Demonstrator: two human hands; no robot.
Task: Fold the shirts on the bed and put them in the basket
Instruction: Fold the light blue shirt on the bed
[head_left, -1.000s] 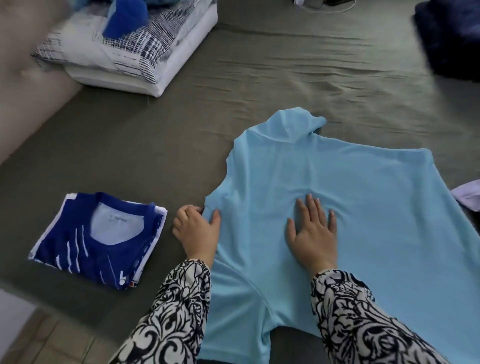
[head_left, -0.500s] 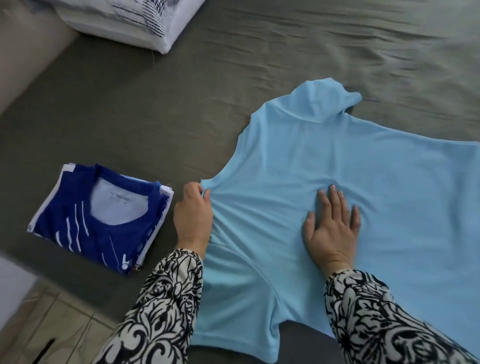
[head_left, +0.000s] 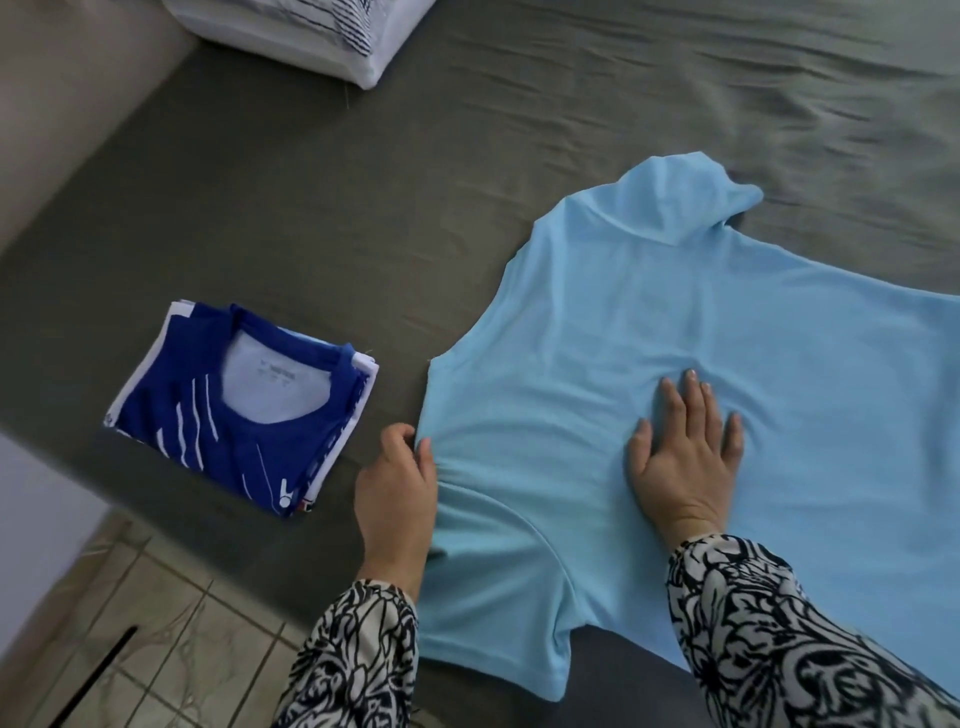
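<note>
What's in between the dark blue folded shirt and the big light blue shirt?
Only the left hand, pinching the light blue shirt at its edge; otherwise bare grey bedsheet beside the folded blue shirt, in the head view.

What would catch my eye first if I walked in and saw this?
Most striking is the light blue shirt spread flat over the right half of the grey-green bed, with the right hand pressed flat on it and the left hand pinching its edge. To the left lies a dark blue shirt already folded into a neat square near the bed's edge.
</note>
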